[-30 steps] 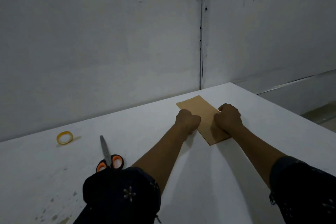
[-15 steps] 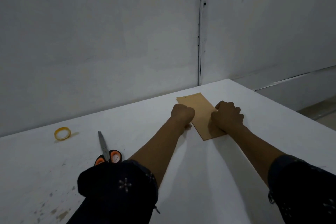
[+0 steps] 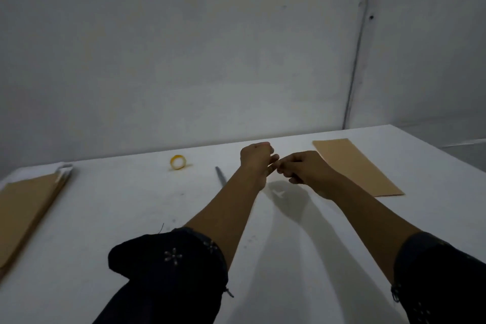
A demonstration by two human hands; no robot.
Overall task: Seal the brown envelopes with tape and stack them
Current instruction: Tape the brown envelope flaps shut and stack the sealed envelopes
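Observation:
One brown envelope (image 3: 360, 166) lies flat on the white table (image 3: 126, 208) at the far right, with no hand on it. To its left my left hand (image 3: 256, 158) and my right hand (image 3: 305, 169) hover above the table, fingers curled and fingertips meeting. Nothing shows between the fingers. A yellow tape roll (image 3: 178, 162) stands further left near the back edge. A pile of brown envelopes (image 3: 26, 208) lies at the table's left edge, partly cut off by the frame.
Only the grey blade of the scissors (image 3: 221, 176) shows between the tape roll and my left forearm; the handles are hidden. A grey wall rises right behind the table. The table's right edge runs just beyond the single envelope.
Both hands have lifted off the envelope and come together to its left. The view has swung left, bringing the pile of envelopes into sight.

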